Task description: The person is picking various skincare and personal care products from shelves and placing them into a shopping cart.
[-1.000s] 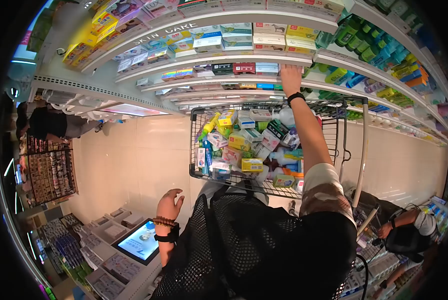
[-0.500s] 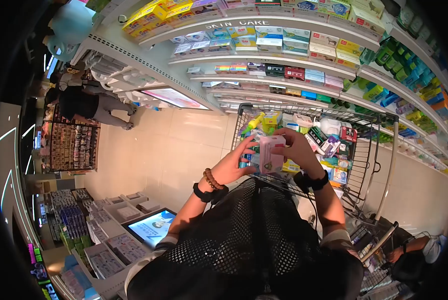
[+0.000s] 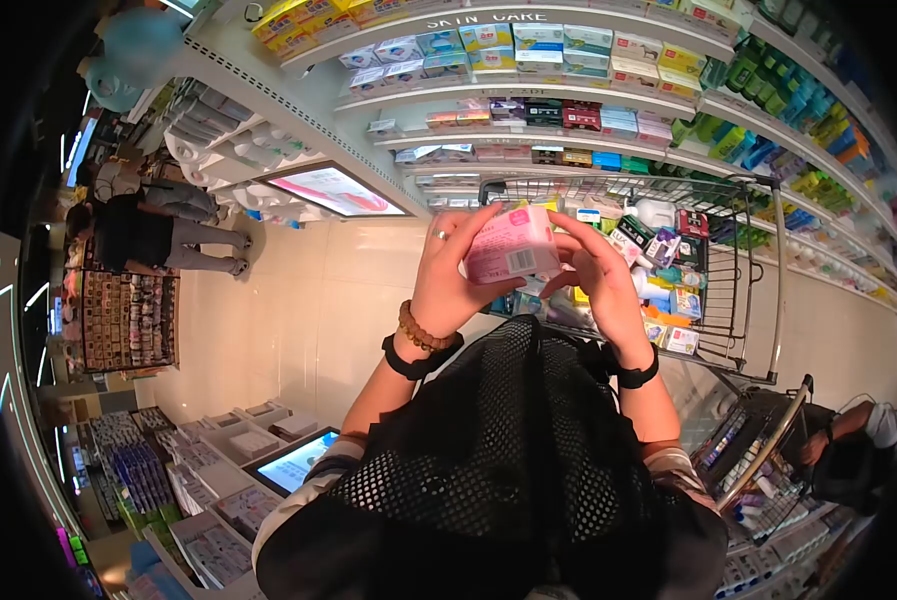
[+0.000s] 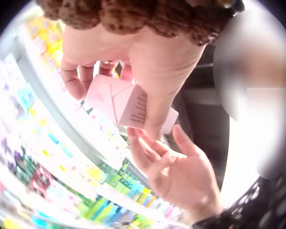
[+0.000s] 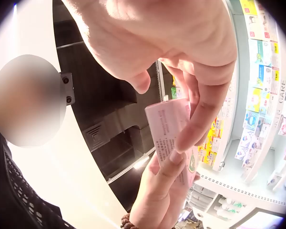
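A small pink box [image 3: 513, 245] with a barcode is held up over the near left part of the shopping cart [image 3: 744, 290]. My left hand [image 3: 438, 285] grips it from the left, thumb along the near side and fingers behind. My right hand [image 3: 608, 290] is at the box's right end, its fingers touching it and its thumb held apart. In the left wrist view, a folded end flap of the pink box [image 4: 105, 98] faces the camera. Small print runs down one side of the box [image 5: 164, 124] in the right wrist view.
Boxes and bottles fill the cart. Beyond it rise shelves [image 3: 608, 95] of boxed goods, with green bottles [image 3: 758, 80] to the right. A display stand with a screen [image 3: 298, 460] is at lower left. People stand at far left [image 3: 133, 235] and lower right [image 3: 858, 450].
My right hand has come back from the shelf, and the pink box is now between both hands. Since half a second ago, it has turned to show its barcode and risen slightly in view.
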`<state>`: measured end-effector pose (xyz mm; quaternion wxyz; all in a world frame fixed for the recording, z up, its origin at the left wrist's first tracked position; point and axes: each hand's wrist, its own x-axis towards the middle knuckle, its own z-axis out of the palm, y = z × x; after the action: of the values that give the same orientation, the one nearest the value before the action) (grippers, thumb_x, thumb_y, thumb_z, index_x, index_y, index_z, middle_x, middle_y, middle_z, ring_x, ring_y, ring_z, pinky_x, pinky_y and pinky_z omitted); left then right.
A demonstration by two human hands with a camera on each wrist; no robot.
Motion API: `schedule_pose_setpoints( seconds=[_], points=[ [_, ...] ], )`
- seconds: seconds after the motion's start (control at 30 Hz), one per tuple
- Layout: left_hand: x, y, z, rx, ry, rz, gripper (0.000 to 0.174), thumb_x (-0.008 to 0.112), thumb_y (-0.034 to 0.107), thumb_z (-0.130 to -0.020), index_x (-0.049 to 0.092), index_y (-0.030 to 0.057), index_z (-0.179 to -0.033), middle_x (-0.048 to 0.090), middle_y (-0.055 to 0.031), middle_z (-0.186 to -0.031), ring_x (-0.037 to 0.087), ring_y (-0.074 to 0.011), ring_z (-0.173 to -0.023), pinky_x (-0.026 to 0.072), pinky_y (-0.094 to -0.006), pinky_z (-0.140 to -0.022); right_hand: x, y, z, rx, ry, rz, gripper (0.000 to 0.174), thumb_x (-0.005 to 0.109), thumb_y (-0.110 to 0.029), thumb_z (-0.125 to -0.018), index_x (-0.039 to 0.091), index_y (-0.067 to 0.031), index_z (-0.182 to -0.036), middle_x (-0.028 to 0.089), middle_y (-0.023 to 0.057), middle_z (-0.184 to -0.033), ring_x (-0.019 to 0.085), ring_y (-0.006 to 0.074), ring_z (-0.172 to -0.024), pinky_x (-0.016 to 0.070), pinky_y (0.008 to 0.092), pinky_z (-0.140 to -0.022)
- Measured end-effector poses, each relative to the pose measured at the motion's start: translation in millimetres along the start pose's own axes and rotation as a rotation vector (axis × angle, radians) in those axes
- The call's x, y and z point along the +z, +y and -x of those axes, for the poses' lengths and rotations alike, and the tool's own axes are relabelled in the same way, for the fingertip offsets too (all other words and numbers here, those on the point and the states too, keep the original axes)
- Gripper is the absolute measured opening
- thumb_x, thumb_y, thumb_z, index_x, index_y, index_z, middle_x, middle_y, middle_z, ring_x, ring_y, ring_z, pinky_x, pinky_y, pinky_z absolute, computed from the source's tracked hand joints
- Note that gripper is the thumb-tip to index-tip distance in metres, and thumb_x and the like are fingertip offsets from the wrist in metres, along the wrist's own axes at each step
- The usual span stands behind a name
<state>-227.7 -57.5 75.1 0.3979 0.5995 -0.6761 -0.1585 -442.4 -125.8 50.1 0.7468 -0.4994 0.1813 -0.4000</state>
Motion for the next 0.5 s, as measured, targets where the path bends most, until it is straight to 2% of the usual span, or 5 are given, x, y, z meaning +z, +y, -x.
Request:
schedule_pose_setpoints(
  seconds=[0.03,0.07,0.17,0.37,0.5],
  points=[
    [-6.1,3.7,1.9,0.112,0.052,-0.107,0.099,0.097,0.012,-0.057,0.051,0.0095,-0.144,0.061,-0.0107,-0.12,0.059,-0.0285,-0.112,0.049,-0.0416,-0.096,6.3,-1.9,2.4,0.045,-0.01,-0.026,0.049,0.049,-0.002,-0.104,0.043,-0.0029,-0.152,0.066,0.0132,-0.127,0.067,0.019,-0.101,0.0607,0.0319,-0.075],
    [-10.0,4.6,5.0,0.221,0.106,-0.214,0.102,0.099,0.013,-0.054,0.051,0.0102,-0.144,0.062,-0.0115,-0.121,0.059,-0.0291,-0.11,0.0478,-0.0421,-0.095,12.2,-2.9,5.0,0.043,-0.001,-0.024,0.049,0.049,-0.002,-0.104,0.043,-0.0029,-0.152,0.066,0.0132,-0.127,0.067,0.019,-0.101,0.0607,0.0319,-0.075],
    [-15.9,-0.2,13.6,0.294,0.144,-0.126,0.094,0.1,0.014,-0.052,0.053,0.0109,-0.133,0.063,-0.0113,-0.122,0.059,-0.0312,-0.11,0.0471,-0.0456,-0.095,26.1,-7.1,9.8,0.104,0.053,0.005,0.053,0.048,0.002,-0.103,0.039,-0.0034,-0.155,0.069,0.0117,-0.121,0.068,0.0156,-0.091,0.0609,0.0313,-0.073],
    [-23.5,-9.1,20.3,0.365,0.159,-0.01,0.083,0.1,0.014,-0.052,0.046,0.0133,-0.116,0.065,-0.0124,-0.122,0.06,-0.0325,-0.11,0.0469,-0.0457,-0.095,40.5,-14.1,18.9,0.07,0.05,0.085,0.055,0.048,0.001,-0.102,0.037,-0.0016,-0.156,0.068,0.0125,-0.125,0.067,0.0145,-0.094,0.0613,0.0321,-0.078],
    [-25.7,-11.2,19.7,0.374,0.148,0.026,0.077,0.099,0.016,-0.056,0.046,0.0143,-0.112,0.064,-0.0111,-0.126,0.058,-0.0345,-0.115,0.0435,-0.0482,-0.1,42.5,-12.4,22.4,0.042,0.051,0.119,0.055,0.049,0.0,-0.103,0.035,-0.0005,-0.156,0.067,0.0118,-0.127,0.066,0.0143,-0.097,0.0614,0.0323,-0.079]
  ],
)
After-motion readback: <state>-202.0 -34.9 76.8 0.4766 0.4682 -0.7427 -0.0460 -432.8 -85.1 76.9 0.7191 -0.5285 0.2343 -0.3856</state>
